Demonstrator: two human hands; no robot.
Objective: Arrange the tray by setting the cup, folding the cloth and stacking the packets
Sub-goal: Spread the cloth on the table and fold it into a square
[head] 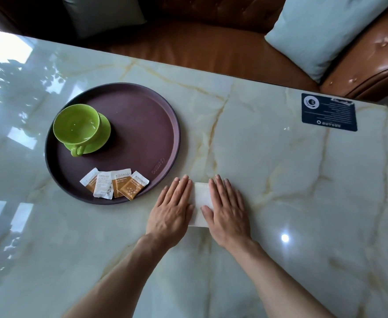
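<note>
A folded white cloth (199,198) lies on the marble table just right of the round dark purple tray (142,115). My left hand (173,210) and my right hand (227,210) rest flat on its two sides, fingers extended, palms pressing down. A green cup (77,127) stands on a green saucer (103,131) in the tray's left part, handle toward me. Several orange-and-white packets (114,185) lie fanned side by side, partly overlapping, along the tray's near edge.
A dark blue card (328,112) lies at the table's far right. Beyond the far table edge is a brown leather sofa (211,49) with pale cushions (326,31). The marble tabletop (280,180) extends right of my hands.
</note>
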